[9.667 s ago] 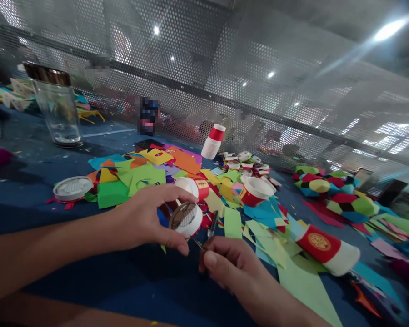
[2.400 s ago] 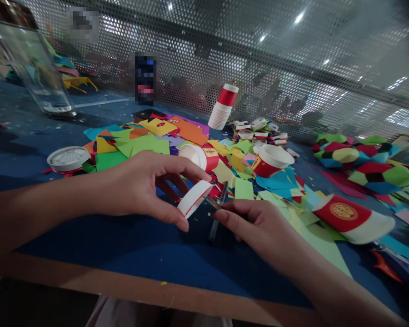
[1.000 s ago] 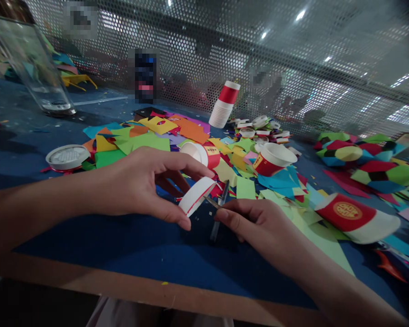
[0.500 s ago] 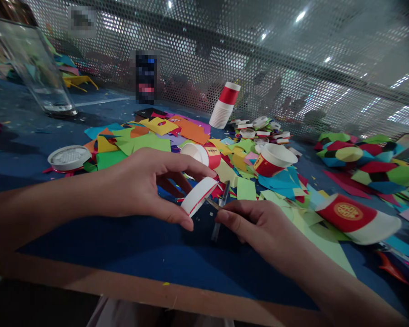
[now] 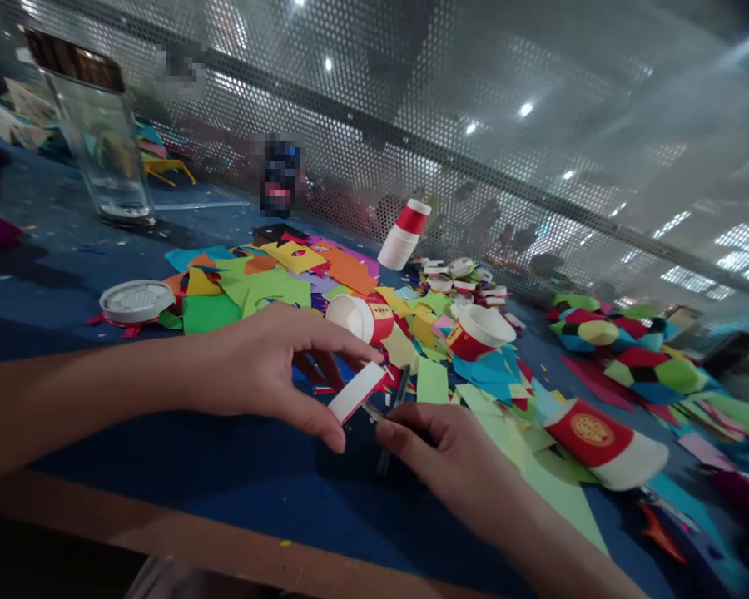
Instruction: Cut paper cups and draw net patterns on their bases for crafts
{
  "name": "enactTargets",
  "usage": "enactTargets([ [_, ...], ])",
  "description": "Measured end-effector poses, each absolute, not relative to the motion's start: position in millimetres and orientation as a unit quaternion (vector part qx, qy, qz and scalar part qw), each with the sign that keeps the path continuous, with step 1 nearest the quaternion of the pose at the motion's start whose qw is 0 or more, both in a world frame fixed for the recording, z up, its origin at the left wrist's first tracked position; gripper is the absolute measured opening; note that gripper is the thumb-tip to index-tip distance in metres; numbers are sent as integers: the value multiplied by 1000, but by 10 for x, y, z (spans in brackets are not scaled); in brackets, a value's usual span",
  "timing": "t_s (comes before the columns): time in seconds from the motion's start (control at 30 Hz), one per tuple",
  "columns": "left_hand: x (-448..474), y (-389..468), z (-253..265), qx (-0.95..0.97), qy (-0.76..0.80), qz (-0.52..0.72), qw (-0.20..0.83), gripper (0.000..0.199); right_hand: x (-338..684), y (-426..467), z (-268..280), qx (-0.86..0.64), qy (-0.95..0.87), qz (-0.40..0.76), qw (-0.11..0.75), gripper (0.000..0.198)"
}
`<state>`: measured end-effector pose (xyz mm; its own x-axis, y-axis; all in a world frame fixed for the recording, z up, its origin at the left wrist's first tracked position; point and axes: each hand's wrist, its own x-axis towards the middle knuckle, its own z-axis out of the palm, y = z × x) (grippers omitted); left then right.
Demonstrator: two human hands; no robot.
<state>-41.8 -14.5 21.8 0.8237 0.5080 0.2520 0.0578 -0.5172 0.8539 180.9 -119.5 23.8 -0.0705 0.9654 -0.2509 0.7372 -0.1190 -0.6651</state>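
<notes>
My left hand (image 5: pixel 250 366) pinches a shallow white piece with a red edge, which looks like the cut-off bottom of a paper cup (image 5: pixel 357 393), between thumb and fingers. It is held tilted above the blue table. In my right hand (image 5: pixel 443 453), thumb and fingers close on a thin blade-like tool (image 5: pixel 372 411), its tip at the red lower edge of the cup bottom. The tool's other end is hidden in the hand. A slim clear stick-like object (image 5: pixel 402 388) lies on the table just behind the right fingers. Beyond the hands are a lying red-and-white paper cup (image 5: pixel 380 319) and another cup (image 5: pixel 482 331).
Coloured paper scraps (image 5: pixel 275 287) spread across the blue table. A stack of cups (image 5: pixel 404 235), a pile of cut cup bottoms (image 5: pixel 458 279) and a glass bottle (image 5: pixel 116 158) stand farther back. At right are a red cup (image 5: pixel 605 445), orange-handled scissors (image 5: pixel 662 532) and paper balls (image 5: pixel 652 370).
The view has shifted and tilted. The cup bottom has turned to show more edge-on, with the tool's tip still against its edge. Both hands keep their grips.
</notes>
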Motion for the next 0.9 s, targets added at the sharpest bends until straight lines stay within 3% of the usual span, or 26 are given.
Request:
enactTargets([
  [0.9, -448, -139, 233, 877, 209, 263, 344, 66, 1792, -1192, 249, -645, -676, 319, 158, 37],
])
